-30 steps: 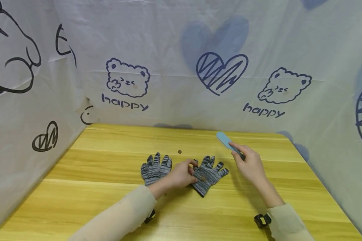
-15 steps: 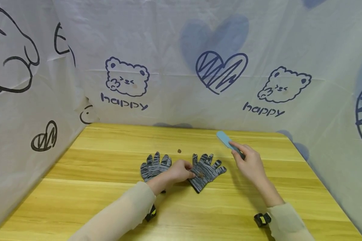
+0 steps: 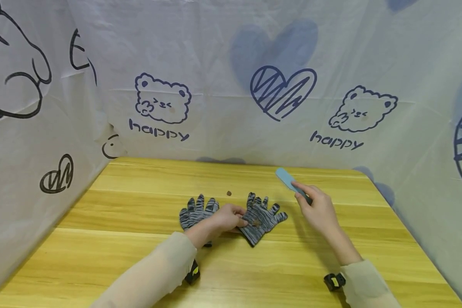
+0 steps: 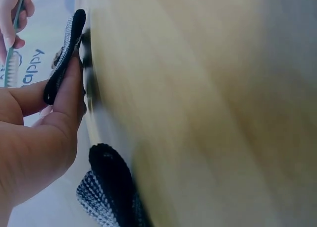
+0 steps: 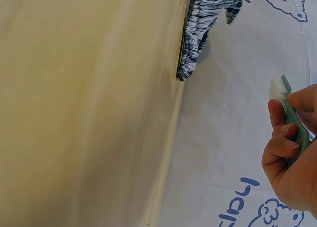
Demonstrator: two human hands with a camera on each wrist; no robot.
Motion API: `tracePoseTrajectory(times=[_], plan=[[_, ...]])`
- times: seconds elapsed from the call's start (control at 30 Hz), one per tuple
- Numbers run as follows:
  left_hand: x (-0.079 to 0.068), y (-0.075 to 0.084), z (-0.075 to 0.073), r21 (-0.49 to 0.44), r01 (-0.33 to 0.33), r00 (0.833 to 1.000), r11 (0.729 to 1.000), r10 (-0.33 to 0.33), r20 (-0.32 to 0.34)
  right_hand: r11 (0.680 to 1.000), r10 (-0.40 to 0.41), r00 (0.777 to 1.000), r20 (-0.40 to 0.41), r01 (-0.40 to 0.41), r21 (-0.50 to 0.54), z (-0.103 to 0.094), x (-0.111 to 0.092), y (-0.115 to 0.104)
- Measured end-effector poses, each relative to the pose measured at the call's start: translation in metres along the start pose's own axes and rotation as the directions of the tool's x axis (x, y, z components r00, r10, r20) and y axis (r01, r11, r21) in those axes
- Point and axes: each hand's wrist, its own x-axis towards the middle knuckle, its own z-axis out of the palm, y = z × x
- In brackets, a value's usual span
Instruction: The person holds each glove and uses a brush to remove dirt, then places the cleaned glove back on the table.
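My left hand [image 3: 225,218] pinches the cuff-side edge of a grey-and-black striped knit glove [image 3: 267,219]. In the left wrist view its thumb and fingers lie on both sides of the glove's black cuff [image 4: 51,90]. A brown smudge [image 3: 256,223] marks this glove's upper face. My right hand [image 3: 318,207] grips a light blue-green brush [image 3: 285,177] beyond the glove on the right; its white bristles [image 5: 278,89] show in the right wrist view. A matching glove [image 3: 196,212] lies flat to the left, its cuff partly hidden under my left forearm.
A small brown crumb [image 3: 229,193] sits on the wooden table [image 3: 138,265] behind the gloves. White printed cloth [image 3: 223,119] hangs around the table's back and sides.
My left hand has shifted its hold to the right glove's lower left edge, and that glove has moved slightly left, with its fingers tipping up. The right hand and brush stay nearly still.
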Motion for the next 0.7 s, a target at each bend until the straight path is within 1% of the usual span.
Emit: tracePoseTrajectory(times=[0.1,0.2,0.3,0.5,0.6,0.7], plan=[[0.001,-0.001,-0.001,-0.051,-0.008,1.000,0.999,0.008,0.014,1.000,-0.003,1.000,0.002,0.003,0.003,0.000,0.000,-0.001],[0.001,-0.002,-0.002,-0.110,-0.026,1.000,0.994,0.028,0.015,1.000,-0.010,1.000,-0.004,0.010,0.016,0.000,-0.001,-0.003],[-0.001,0.000,-0.003,-0.172,-0.050,0.999,0.984,0.052,0.007,0.999,-0.022,1.000,-0.009,0.022,0.033,0.000,-0.001,-0.006],[-0.002,0.004,-0.003,-0.252,-0.092,0.996,0.963,0.094,-0.004,0.997,-0.045,0.999,-0.022,0.046,0.068,0.000,-0.002,-0.014],[-0.003,0.008,-0.002,-0.289,-0.117,0.993,0.950,0.114,-0.026,0.994,-0.059,0.998,-0.028,0.062,0.089,-0.001,-0.002,-0.021],[-0.003,0.012,-0.001,-0.330,-0.147,0.989,0.932,0.132,-0.069,0.991,-0.084,0.996,-0.030,0.086,0.103,-0.002,-0.004,-0.029]])
